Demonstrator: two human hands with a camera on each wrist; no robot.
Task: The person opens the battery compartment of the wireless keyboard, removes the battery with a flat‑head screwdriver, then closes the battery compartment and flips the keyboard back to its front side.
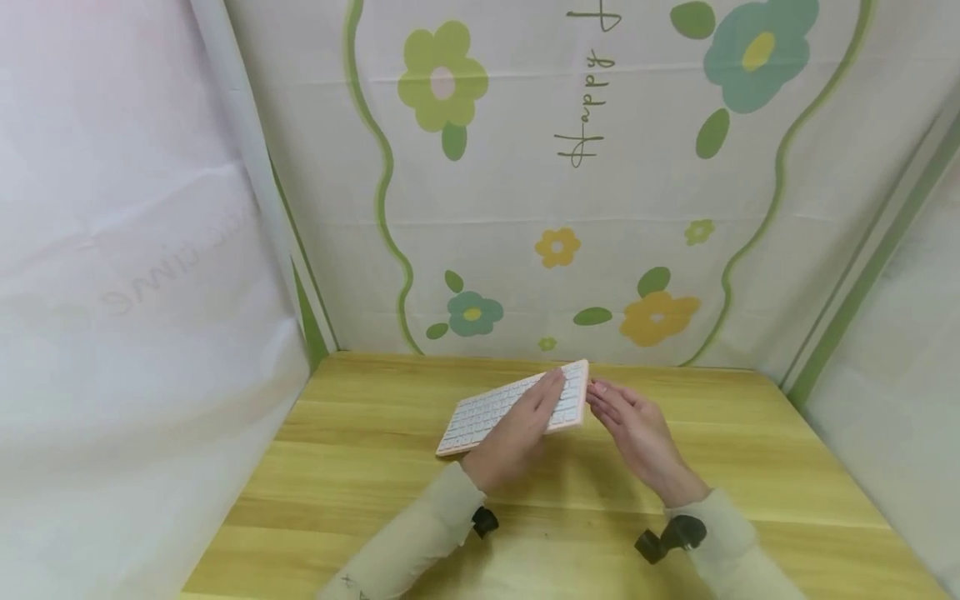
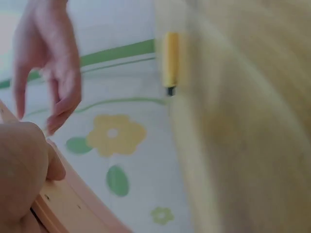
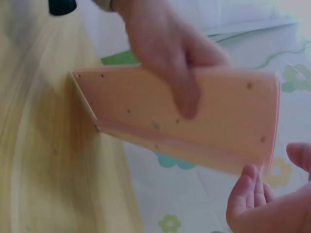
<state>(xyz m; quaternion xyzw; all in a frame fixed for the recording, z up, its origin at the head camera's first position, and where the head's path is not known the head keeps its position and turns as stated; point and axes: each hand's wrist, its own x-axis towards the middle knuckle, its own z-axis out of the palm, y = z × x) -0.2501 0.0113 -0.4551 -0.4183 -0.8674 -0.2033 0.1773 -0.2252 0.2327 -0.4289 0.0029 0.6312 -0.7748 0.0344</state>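
Observation:
My left hand (image 1: 516,432) grips a thin keyboard (image 1: 480,415) with white keys, its fingers laid across the key side. In the right wrist view the thumb presses the keyboard's pale pink underside, which has several small dark spots. The keyboard is tilted, its right end raised above the wooden table and its left end low, close over the tabletop. My right hand (image 1: 636,429) is beside the raised right end, fingers extended and fingertips right at the edge, holding nothing. From the left wrist, part of the keyboard is hidden by the left hand.
Beneath the hands lies a wood-grain table (image 1: 360,500). A flower-printed cloth (image 1: 510,183) hangs behind it, with white cloth sides left and right. In the left wrist view, a yellow stick-like thing (image 2: 171,60) with a dark tip appears at the table's border.

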